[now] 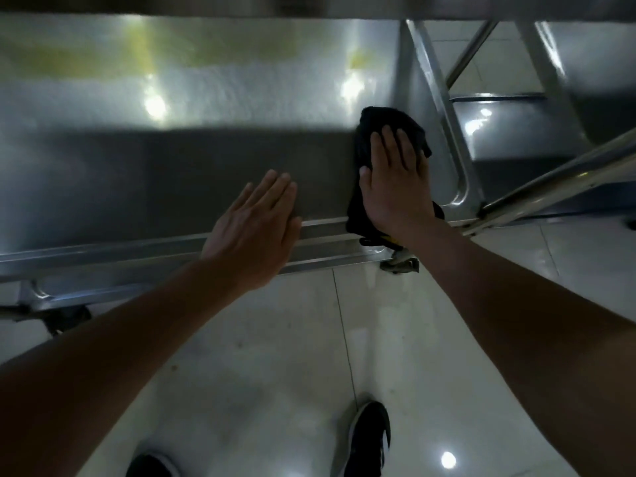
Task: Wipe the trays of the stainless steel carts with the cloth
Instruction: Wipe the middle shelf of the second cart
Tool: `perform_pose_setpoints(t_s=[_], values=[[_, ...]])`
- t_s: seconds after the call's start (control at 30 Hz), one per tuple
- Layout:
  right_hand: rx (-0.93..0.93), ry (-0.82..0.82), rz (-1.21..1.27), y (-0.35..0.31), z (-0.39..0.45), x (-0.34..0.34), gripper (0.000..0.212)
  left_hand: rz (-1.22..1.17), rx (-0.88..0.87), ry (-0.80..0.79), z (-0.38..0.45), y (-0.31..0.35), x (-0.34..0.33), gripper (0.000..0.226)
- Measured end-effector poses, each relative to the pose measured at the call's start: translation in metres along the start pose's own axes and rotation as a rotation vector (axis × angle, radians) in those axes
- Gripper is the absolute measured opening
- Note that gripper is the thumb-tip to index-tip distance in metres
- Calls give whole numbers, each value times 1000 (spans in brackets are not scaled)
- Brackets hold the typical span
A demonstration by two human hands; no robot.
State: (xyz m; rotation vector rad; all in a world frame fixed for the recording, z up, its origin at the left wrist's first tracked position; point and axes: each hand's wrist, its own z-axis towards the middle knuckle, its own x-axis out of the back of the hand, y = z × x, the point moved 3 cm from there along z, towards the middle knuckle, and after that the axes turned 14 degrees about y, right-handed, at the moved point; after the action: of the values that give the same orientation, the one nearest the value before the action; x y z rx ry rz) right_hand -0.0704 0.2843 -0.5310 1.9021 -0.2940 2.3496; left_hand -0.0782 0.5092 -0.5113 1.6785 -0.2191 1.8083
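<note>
A wide stainless steel cart tray fills the upper half of the head view, its raised front rim running across the middle. A black cloth lies at the tray's right end, draped over the front rim. My right hand presses flat on the cloth with straight fingers. To its left, my left hand rests flat on the front rim, fingers straight and reaching onto the tray surface, holding nothing.
A second steel cart stands to the right, with slanted posts and a tube handle crossing in front. An upper shelf edge overhangs the tray. Cart casters sit on the glossy white tiled floor. My dark shoes are below.
</note>
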Motion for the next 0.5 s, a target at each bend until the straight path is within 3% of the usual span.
perform_pose_setpoints(t_s=[0.5], values=[[159,-9,48,-212,-14,-15,60,23,130,-2,-99,-143,64,59]])
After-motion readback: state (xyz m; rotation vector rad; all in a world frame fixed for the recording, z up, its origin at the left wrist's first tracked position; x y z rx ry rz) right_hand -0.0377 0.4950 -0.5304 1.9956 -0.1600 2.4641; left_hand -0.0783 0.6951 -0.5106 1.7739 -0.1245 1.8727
